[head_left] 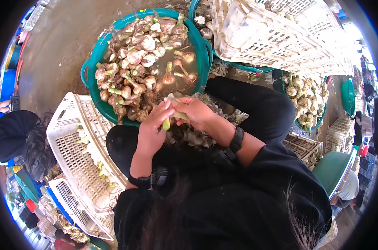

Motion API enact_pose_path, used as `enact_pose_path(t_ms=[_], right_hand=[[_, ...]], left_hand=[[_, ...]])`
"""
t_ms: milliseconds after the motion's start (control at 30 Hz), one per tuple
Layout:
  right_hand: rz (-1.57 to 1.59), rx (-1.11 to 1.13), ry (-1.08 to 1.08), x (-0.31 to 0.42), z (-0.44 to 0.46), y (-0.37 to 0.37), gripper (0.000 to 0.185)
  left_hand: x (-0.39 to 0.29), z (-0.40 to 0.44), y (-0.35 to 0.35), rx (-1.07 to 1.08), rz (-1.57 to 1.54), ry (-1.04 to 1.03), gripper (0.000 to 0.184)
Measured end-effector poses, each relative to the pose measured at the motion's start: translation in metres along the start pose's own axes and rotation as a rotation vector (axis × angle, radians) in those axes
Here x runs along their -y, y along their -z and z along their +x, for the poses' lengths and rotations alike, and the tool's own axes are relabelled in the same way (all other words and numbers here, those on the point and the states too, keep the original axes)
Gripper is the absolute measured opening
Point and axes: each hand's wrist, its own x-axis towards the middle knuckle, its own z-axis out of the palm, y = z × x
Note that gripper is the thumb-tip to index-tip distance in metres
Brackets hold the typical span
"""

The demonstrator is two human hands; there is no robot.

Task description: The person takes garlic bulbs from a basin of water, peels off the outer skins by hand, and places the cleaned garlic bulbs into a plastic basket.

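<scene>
My left hand (154, 123) and my right hand (197, 113) meet over my lap, fingers closed around a garlic bulb whose pale green stem (167, 123) pokes out below. Most of the bulb is hidden by my fingers. Loose, papery garlic skin (172, 101) sticks up between the two hands, and the right fingers pinch at it. Just beyond them stands a green tub (89, 58) of muddy water, heaped with unpeeled garlic bulbs (137, 56). A pile of shed skins (193, 135) lies under my hands.
At my left are a white plastic crate (66, 129) with peeled garlic inside and another crate (72, 200). White crates (276, 46) are stacked at the upper right, near a basket of garlic (306, 93). A person in a dark cap (13, 135) is at the far left.
</scene>
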Motion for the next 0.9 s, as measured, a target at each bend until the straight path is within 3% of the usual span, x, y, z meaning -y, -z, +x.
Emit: enact_pose_path(t_ms=[67, 100, 133, 200, 267, 333, 367, 400, 467, 500, 533, 600, 667, 700, 767, 800, 867, 900], right_hand=[[0.153, 0.21, 0.368, -0.001, -0.006, 0.003, 0.021], [-0.026, 0.107, 0.374, 0.007, -0.024, -0.001, 0.019], [-0.028, 0.109, 0.376, 0.004, -0.031, 0.005, 0.019], [-0.79, 0.109, 0.71, -0.007, -0.039, 0.017, 0.018], [-0.774, 0.064, 0.719, -0.015, -0.045, 0.027, 0.013], [-1.097, 0.132, 0.985, -0.017, -0.053, 0.036, 0.009], [-1.255, 0.315, 0.809, -0.023, -0.057, 0.045, 0.02], [-1.251, 0.315, 0.815, -0.032, -0.057, 0.053, 0.02], [-1.914, 0.151, 0.369, -0.044, -0.055, 0.065, 0.024], [-1.98, 0.014, 0.204, -0.038, -0.058, 0.064, 0.031], [-1.98, 0.004, 0.206, -0.029, -0.057, 0.057, 0.031], [-1.405, -0.187, 0.498, -0.012, -0.05, 0.032, 0.035], [-0.918, -0.201, 0.76, -0.001, -0.036, 0.004, 0.041], [-0.915, -0.208, 0.761, 0.0, -0.028, 0.0, 0.041], [-0.991, -0.064, 1.102, -0.001, -0.014, -0.004, 0.042], [-0.985, -0.056, 1.105, -0.005, -0.015, 0.001, 0.042], [-1.568, 0.128, 0.875, -0.019, -0.023, 0.02, 0.046], [-1.558, 0.14, 0.883, -0.028, -0.023, 0.029, 0.046]], left_hand=[[0.007, 0.0, -0.014, -0.32, -0.41, 0.192, 0.025], [0.009, 0.001, -0.024, -0.575, -0.745, 0.313, 0.014], [0.011, 0.002, -0.027, -0.577, -0.744, 0.31, 0.014], [0.012, 0.0, -0.031, -0.738, -1.318, 0.634, 0.015], [0.013, -0.006, -0.046, -0.792, -1.241, 0.807, 0.015], [0.012, -0.005, -0.052, -0.914, -1.197, 0.957, 0.015], [0.016, -0.001, -0.046, -0.997, -1.196, 0.97, 0.015], [0.021, 0.002, -0.036, -1.08, -1.192, 0.983, 0.015], [0.026, 0.001, -0.025, -1.04, -1.141, 0.949, 0.017], [0.025, 0.002, -0.023, -0.991, -1.013, 0.94, 0.017], [0.024, 0.005, -0.022, -0.939, -0.887, 0.925, 0.018], [0.014, 0.009, -0.019, -0.934, -0.833, 0.896, 0.022], [0.004, 0.011, -0.02, -0.883, -0.734, 0.743, 0.025], [0.002, 0.013, -0.022, -0.874, -0.696, 0.757, 0.024], [-0.006, 0.014, -0.021, -0.882, -0.776, 0.815, 0.022], [-0.01, 0.014, -0.017, -0.898, -0.854, 0.879, 0.021], [0.005, 0.003, 0.002, -0.917, -1.373, 1.058, 0.019], [0.012, -0.005, 0.009, -0.914, -1.471, 1.07, 0.018]])
